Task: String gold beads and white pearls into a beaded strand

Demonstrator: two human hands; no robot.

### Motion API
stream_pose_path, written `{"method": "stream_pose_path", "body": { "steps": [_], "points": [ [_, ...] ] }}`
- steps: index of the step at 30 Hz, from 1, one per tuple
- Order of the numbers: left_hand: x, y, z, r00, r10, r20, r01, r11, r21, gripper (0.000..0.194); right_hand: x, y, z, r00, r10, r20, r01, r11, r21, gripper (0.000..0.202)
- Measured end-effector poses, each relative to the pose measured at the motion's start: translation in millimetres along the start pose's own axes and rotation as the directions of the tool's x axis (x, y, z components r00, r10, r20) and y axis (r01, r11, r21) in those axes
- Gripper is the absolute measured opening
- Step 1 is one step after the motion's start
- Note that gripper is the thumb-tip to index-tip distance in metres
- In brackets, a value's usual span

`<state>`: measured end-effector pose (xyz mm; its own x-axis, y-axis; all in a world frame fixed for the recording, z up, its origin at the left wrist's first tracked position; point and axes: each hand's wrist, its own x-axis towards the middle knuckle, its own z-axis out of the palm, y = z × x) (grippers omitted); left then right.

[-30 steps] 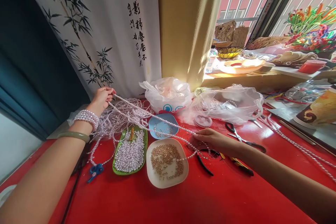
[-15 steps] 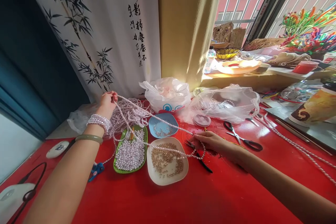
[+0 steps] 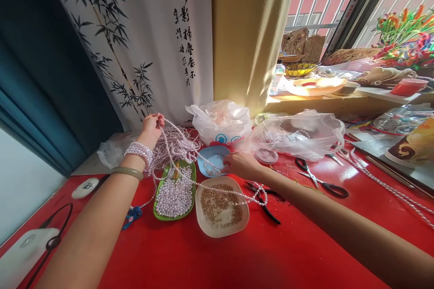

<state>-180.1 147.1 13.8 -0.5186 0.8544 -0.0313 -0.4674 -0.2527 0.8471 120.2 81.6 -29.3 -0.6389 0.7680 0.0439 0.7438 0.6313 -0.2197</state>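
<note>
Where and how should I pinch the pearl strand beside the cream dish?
Probably best to pinch the pearl strand at its loop's right bend, coming from the right: the bend bows that way, clear of the cream dish.

From near above, a red tabletop point(image 3: 162, 257) is being viewed by a head-worn camera facing forward and down.

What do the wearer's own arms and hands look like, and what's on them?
Both forearms are sleeveless and both hands ungloved. Above the left hand sits a wide bracelet of several rows of pale pinkish-white pearl beads, then a smooth, rounded greenish bangle. No jewellery shows on the right hand or wrist.
</note>
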Motion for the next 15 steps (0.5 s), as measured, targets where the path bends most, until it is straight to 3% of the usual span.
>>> {"method": "stream_pose_path", "body": {
  "steps": [6, 11, 15],
  "points": [
    [1, 3, 0.8, 1.000, 0.014, 0.026, -0.013, 1.000, -0.027, 0.020, -5, 2, 3, 0.998, -0.045, 0.046, 0.043, 0.998, 0.039, 0.023],
    [5, 0, 4.3, 0.999, 0.023, 0.035, -0.021, 0.998, -0.053, 0.020, -7, 3, 6, 0.998, -0.058, 0.028, 0.055, 0.994, 0.091, 0.016],
    [15, 6, -6.0, 0.997, 0.077, -0.006, -0.077, 0.994, -0.077, 0.011, -12, 9, 6, 0.998, -0.056, -0.017, 0.058, 0.988, 0.144, 0.020]
  ]
}}
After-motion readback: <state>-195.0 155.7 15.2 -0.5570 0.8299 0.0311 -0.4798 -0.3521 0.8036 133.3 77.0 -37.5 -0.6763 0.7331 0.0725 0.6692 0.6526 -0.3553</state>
